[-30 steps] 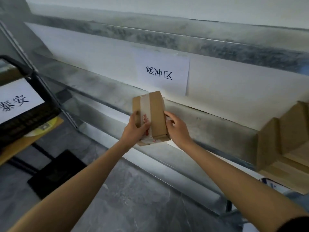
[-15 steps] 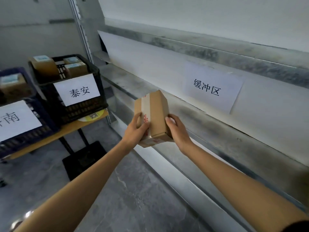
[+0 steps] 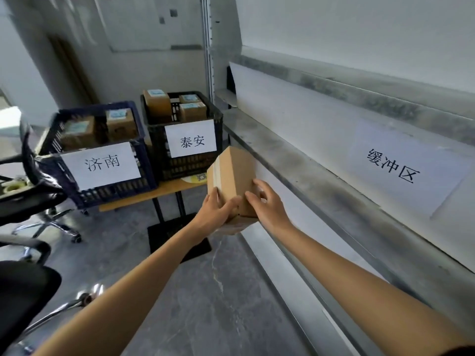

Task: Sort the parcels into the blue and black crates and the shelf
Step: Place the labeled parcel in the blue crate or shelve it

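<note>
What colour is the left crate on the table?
The left crate is dark blue; the head view shows it best.

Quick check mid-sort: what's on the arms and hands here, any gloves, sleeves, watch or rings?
No gloves: the left hand and right hand are bare, no watch or rings visible. Both forearms are uncovered; only a dark sleeve edge shows high on the right arm, at the frame's corner.
</note>
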